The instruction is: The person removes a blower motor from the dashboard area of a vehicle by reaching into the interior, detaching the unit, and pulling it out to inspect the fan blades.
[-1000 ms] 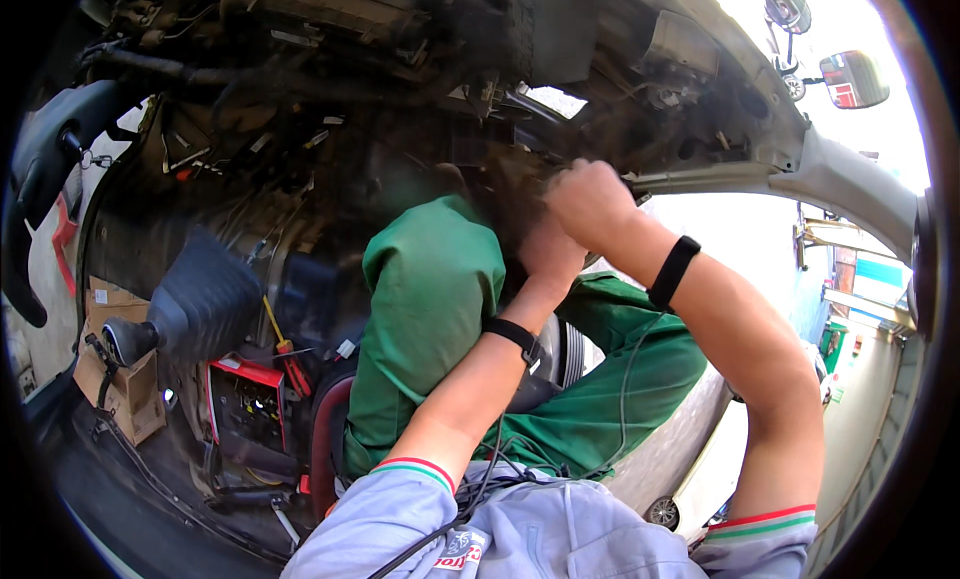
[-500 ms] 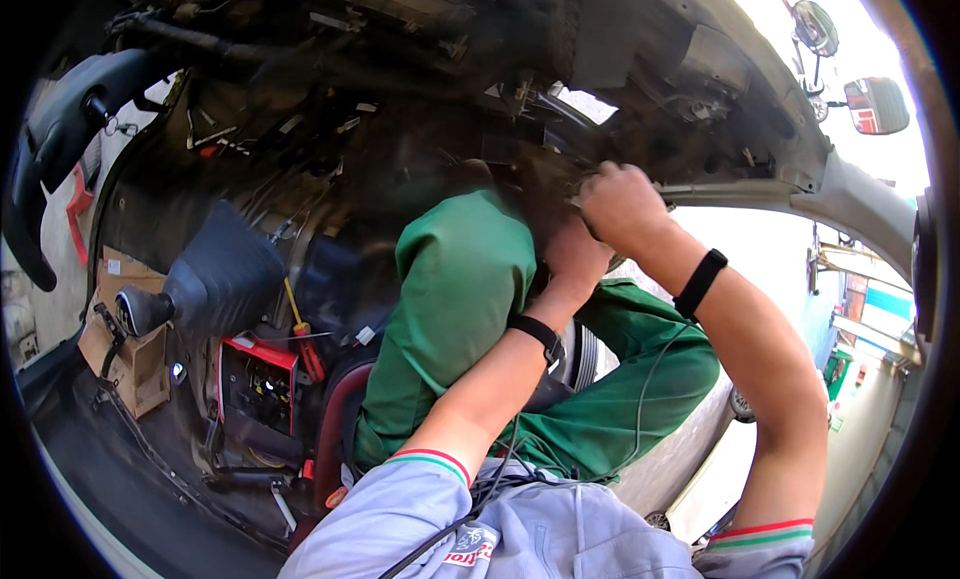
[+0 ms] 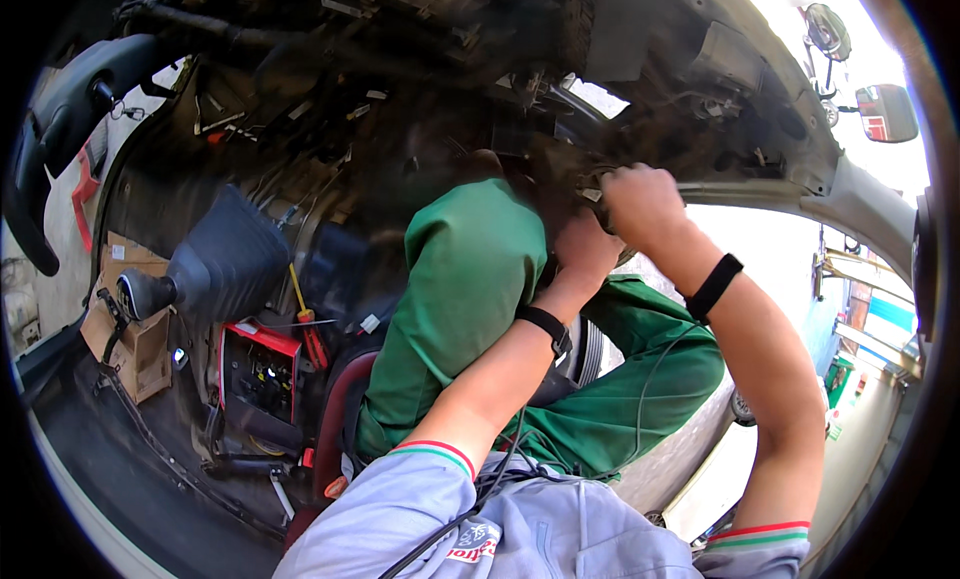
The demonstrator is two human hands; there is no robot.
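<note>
See the right hand [image 3: 642, 201] curled, up and right of the left hand [image 3: 588, 241], likewise curled; cannot tell whether clamped on anything. Find the small shiny part [image 3: 591, 194] just left of the right hand. Better to steady with the left, moving the right slowly.

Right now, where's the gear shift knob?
Head view, left side: the gear shift knob is at the narrow end of the dark boot, overlapping the cardboard box.
</note>
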